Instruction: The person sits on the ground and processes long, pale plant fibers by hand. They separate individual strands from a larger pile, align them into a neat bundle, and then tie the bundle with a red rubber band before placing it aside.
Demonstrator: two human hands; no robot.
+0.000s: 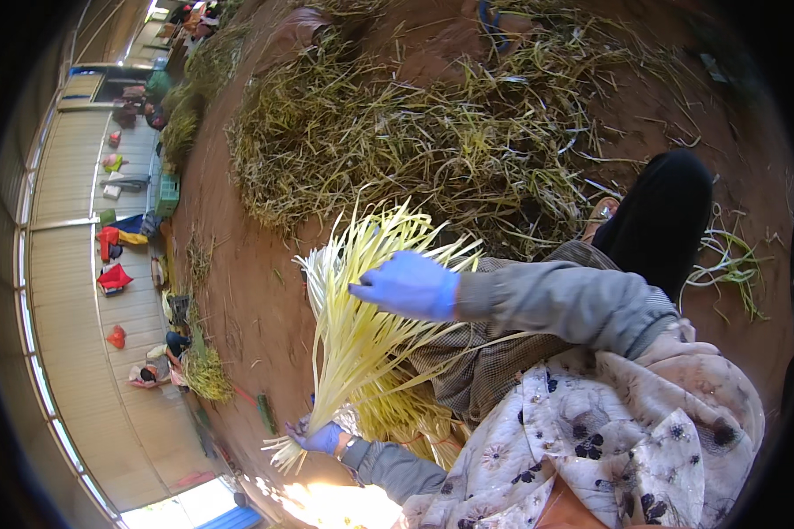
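Observation:
My left hand (319,437), in a purple-blue glove, is wrapped round the pale stem ends of a bundle of yellow chives (340,353). The long leaves fan out away from it, loose at the tips. My right hand (408,286), in a matching glove, lies over the leaves partway along. Its fingers are bent in against them, though the leaves hide some fingertips. More yellow chives (401,407) lie beside my lap, below the held bundle. Grey sleeves cover both forearms.
A broad heap of loose yellow-green leaves (415,141) covers the brown ground at the top. Stray leaves (728,264) lie right of my black-trousered knee (657,212). At the far left are a person (161,363), a green crate (168,194) and a pale wall (62,291).

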